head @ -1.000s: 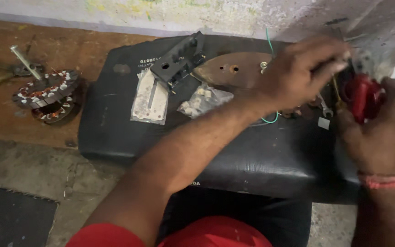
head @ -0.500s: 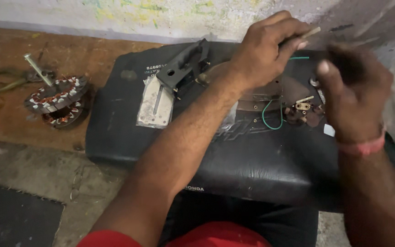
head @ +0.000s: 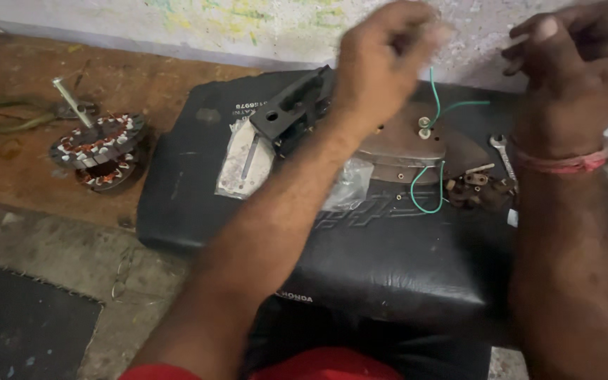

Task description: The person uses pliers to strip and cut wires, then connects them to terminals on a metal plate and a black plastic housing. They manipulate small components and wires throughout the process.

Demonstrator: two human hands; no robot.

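At the top of the frame both hands have lifted off the black seat cushion (head: 402,274): left hand (head: 381,60) curled shut, blurred; right hand (head: 575,67) loosely curled, the red part it held gone. The metal plate (head: 406,144) with green wire (head: 427,186) lies below them.

Both forearms are bare to the elbows, with no gloves or rings on the hands. The right wrist wears a thin pink-red thread band (head: 563,163). Red clothing (head: 318,366) shows at the lower edge, over dark trousers.

Green wire (head: 427,200), black seat cushion (head: 402,260)
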